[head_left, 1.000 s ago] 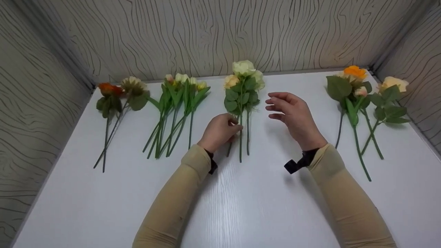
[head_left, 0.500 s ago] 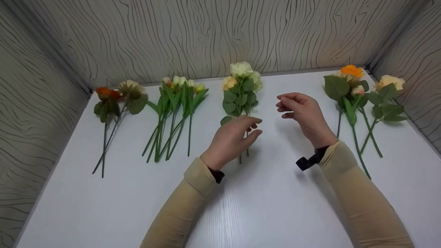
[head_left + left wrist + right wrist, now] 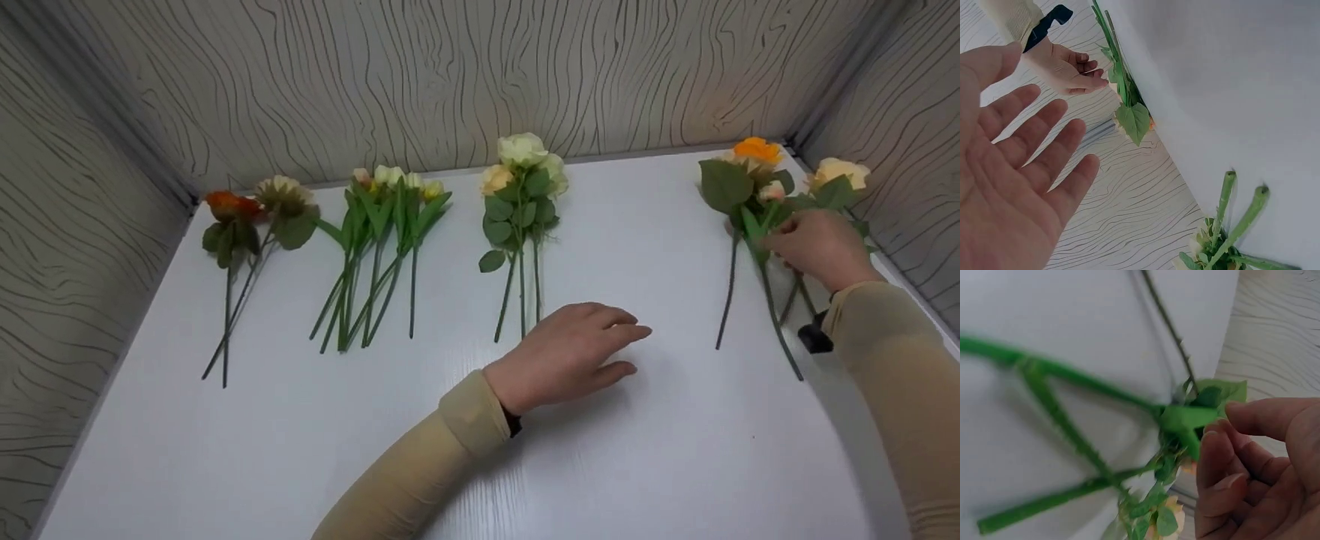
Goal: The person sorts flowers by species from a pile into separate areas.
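My right hand (image 3: 821, 247) is at the green leaves of a pink-tipped tulip (image 3: 772, 193) in the right-hand group of flowers. In the right wrist view its thumb and forefinger stand a little apart beside the tulip's leaf (image 3: 1185, 419); whether they touch it is hard to tell. Fingers spread and holding nothing, my left hand (image 3: 570, 352) hovers over the white table, just below the middle group. That group has a pale green-white rose (image 3: 523, 150) and a peach rose (image 3: 496, 180), with stems lying side by side toward me.
Several tulips (image 3: 390, 217) lie left of the middle group. Farther left are a red-orange flower (image 3: 229, 204) and a cream flower (image 3: 285, 193) with crossed stems. An orange rose (image 3: 757, 151) and a peach rose (image 3: 840, 174) lie at right. Wood-grain panels (image 3: 480, 75) edge the table.
My left hand has left the middle stems and moved toward me and right. My right hand has moved right, to the tulip in the right-hand group.
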A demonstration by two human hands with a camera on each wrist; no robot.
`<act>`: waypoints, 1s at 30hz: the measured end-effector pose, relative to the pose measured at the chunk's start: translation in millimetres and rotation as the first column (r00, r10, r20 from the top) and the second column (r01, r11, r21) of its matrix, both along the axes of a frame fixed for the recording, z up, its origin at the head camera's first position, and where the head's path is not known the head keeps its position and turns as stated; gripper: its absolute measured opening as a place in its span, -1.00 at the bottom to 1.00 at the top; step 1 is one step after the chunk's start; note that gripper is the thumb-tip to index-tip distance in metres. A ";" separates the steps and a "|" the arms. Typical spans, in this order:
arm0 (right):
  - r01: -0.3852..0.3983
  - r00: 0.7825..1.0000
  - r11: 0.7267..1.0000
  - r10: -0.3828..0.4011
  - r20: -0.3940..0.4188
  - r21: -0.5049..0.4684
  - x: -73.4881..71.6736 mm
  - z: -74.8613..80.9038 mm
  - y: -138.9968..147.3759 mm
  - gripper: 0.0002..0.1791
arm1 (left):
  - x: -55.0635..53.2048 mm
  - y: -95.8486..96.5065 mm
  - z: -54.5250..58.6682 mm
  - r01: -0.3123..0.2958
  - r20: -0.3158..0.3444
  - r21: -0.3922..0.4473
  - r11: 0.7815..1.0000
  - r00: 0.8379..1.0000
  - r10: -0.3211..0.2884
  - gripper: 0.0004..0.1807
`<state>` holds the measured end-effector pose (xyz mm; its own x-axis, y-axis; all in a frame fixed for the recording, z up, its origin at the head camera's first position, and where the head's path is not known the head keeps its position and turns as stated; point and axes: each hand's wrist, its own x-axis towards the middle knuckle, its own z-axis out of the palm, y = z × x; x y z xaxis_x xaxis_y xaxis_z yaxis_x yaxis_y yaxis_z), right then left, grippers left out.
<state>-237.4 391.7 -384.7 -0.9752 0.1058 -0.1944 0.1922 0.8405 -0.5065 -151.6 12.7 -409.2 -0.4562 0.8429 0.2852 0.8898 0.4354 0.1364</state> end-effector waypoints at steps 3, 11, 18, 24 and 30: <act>-0.003 0.995 1.000 0.003 0.096 -0.006 1.7 -5.0 11.1 -0.42 | 0.4 0.7 -1.4 -0.003 -0.003 -0.003 1.000 1.000 0.003 -0.54; 0.009 0.980 0.997 0.005 0.198 -0.072 -1.6 -16.2 18.6 -0.53 | 0.0 1.3 -0.4 -0.016 0.019 -0.031 0.999 1.000 0.017 -0.57; 0.067 0.981 0.990 -0.042 0.191 -0.125 0.4 -6.6 22.5 -0.55 | -2.3 -1.5 1.0 -0.016 0.035 -0.023 1.000 0.999 0.017 -0.61; 0.156 0.986 0.970 -0.144 0.079 -0.184 2.3 12.7 20.7 -0.53 | -6.1 -6.7 5.3 -0.043 0.060 0.029 0.999 0.997 0.042 -0.63; 0.164 0.983 0.940 -0.182 -0.033 -0.300 2.1 27.3 -3.6 -0.39 | -10.0 -14.8 11.5 -0.137 0.104 0.129 0.982 0.987 0.124 -0.69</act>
<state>-235.3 388.1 -357.5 -0.9577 0.2202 -0.1850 0.2831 0.6081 -0.7417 -161.6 -2.1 -397.7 -0.5904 0.7306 0.3430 0.8066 0.5191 0.2828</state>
